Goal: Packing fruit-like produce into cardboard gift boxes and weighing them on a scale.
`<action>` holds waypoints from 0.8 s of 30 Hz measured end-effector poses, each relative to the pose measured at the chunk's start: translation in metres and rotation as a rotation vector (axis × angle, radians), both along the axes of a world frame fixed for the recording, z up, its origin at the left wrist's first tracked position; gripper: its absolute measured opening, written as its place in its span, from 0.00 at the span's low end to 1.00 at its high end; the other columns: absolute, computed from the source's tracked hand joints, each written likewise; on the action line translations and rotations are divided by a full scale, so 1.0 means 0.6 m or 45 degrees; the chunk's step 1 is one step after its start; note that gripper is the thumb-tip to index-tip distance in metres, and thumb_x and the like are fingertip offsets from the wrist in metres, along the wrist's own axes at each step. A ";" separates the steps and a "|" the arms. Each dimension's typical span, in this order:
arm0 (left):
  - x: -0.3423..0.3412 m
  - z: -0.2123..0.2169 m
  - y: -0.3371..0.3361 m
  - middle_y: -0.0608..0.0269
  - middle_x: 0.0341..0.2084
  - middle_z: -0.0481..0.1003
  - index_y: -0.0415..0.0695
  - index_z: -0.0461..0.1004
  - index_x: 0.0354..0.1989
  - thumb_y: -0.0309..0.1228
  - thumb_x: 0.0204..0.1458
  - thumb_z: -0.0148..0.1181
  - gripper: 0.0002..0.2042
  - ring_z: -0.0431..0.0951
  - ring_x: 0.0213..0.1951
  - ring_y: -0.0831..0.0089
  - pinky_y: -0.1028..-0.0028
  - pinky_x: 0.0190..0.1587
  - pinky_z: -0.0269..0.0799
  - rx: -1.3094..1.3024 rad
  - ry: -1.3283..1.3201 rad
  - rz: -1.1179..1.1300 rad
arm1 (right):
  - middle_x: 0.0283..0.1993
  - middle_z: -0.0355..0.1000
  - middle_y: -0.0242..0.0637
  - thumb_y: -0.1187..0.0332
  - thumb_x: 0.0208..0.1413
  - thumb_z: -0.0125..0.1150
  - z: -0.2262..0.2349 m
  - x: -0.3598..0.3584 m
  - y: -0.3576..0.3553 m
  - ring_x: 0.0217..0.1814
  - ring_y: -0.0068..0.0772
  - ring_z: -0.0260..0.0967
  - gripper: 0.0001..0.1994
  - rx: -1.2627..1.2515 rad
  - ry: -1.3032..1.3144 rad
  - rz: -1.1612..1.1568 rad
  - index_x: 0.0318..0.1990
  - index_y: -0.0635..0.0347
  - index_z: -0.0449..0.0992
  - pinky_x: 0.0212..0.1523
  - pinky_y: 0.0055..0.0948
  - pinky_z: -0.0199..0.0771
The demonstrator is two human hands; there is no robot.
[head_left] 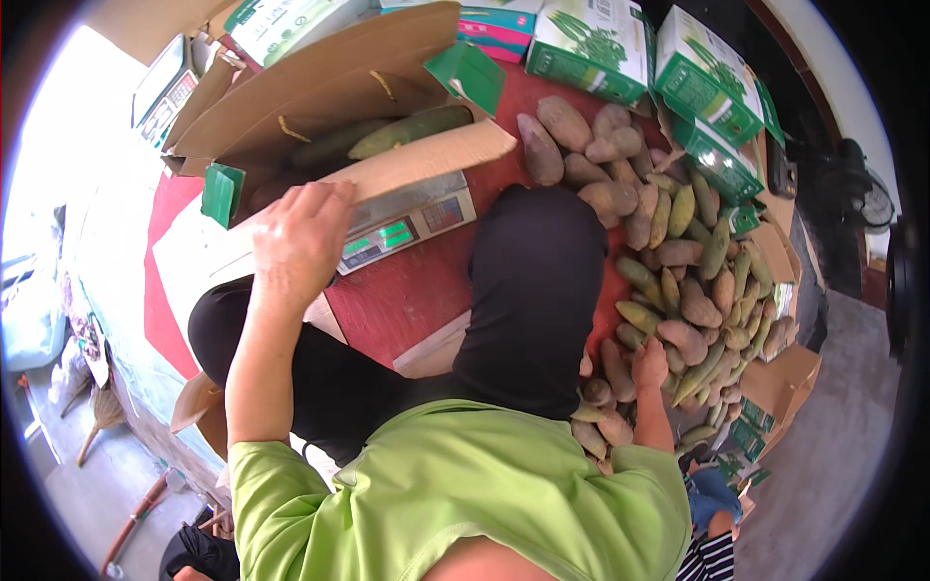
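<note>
On the left, my left hand (302, 232) grips the near flap (426, 160) of an open cardboard box (262, 102), its fingers curled over the edge. Large long green vegetables (412, 131) lie inside the box; its far left inside is partly hidden. Beneath the box sits a digital scale (441, 215) with a lit green display. My right hand (650, 366) reaches into a heap of brown tubers (699, 305) and slim green cucumber-like vegetables (717, 247). Its fingers are bent and closed, and what they hold, if anything, is hidden.
Green-and-white printed cartons (593, 48) stand along the far side. A second scale (165, 92) is at the far left. My knee (538, 281) rises between the box and the heap. Another person (712, 523) sits at the lower right; a broom (102, 416) lies at left.
</note>
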State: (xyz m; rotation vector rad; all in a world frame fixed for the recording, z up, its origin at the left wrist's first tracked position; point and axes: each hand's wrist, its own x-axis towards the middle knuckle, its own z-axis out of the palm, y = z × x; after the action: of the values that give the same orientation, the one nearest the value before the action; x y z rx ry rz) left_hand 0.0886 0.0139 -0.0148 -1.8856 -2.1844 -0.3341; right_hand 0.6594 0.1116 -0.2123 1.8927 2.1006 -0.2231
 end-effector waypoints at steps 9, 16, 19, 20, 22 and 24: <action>0.014 0.005 -0.014 0.62 0.32 0.75 0.42 0.74 0.40 0.28 0.45 0.59 0.12 0.77 0.36 0.66 0.68 0.36 0.73 -0.003 -0.020 -0.085 | 0.38 0.70 0.44 0.70 0.57 0.51 0.077 -0.147 0.131 0.36 0.37 0.69 0.10 0.202 1.007 -0.064 0.44 0.65 0.70 0.38 0.30 0.68; 0.010 0.005 -0.014 0.63 0.34 0.75 0.43 0.73 0.41 0.27 0.45 0.58 0.12 0.77 0.35 0.66 0.69 0.36 0.73 0.005 -0.065 -0.091 | 0.50 0.66 0.35 0.68 0.62 0.45 0.304 -0.373 0.203 0.47 0.25 0.66 0.13 0.324 1.805 0.034 0.50 0.63 0.68 0.45 0.25 0.70; 0.003 -0.001 -0.013 0.64 0.33 0.75 0.44 0.73 0.40 0.28 0.45 0.58 0.12 0.76 0.34 0.66 0.69 0.36 0.73 0.033 -0.078 -0.089 | 0.52 0.66 0.42 0.68 0.63 0.44 0.399 -0.470 0.209 0.51 0.31 0.66 0.14 0.332 2.136 0.272 0.51 0.67 0.66 0.49 0.33 0.71; 0.001 -0.002 -0.012 0.64 0.32 0.74 0.44 0.73 0.39 0.28 0.44 0.58 0.12 0.76 0.34 0.67 0.69 0.35 0.73 0.074 -0.064 -0.108 | 0.53 0.65 0.45 0.66 0.63 0.44 0.417 -0.492 0.216 0.53 0.34 0.65 0.16 0.327 2.194 0.335 0.52 0.69 0.64 0.51 0.36 0.70; -0.003 -0.001 -0.012 0.65 0.32 0.75 0.45 0.74 0.39 0.28 0.45 0.58 0.11 0.76 0.33 0.67 0.69 0.35 0.72 0.082 -0.056 -0.108 | 0.54 0.64 0.49 0.64 0.64 0.44 0.448 -0.538 0.218 0.54 0.39 0.65 0.18 0.260 2.299 0.427 0.54 0.71 0.62 0.53 0.40 0.69; -0.009 -0.007 -0.007 0.67 0.31 0.75 0.45 0.74 0.40 0.28 0.45 0.59 0.12 0.76 0.33 0.68 0.69 0.35 0.72 0.082 -0.047 -0.106 | 0.54 0.65 0.51 0.63 0.63 0.44 0.463 -0.600 0.209 0.54 0.40 0.65 0.19 0.132 2.380 0.485 0.54 0.72 0.63 0.54 0.41 0.68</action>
State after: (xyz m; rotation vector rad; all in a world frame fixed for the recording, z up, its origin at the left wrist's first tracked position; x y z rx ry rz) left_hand 0.0832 0.0099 -0.0192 -1.9541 -2.0958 -0.4522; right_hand 0.2993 0.2369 0.0657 1.0153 3.2213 -2.5301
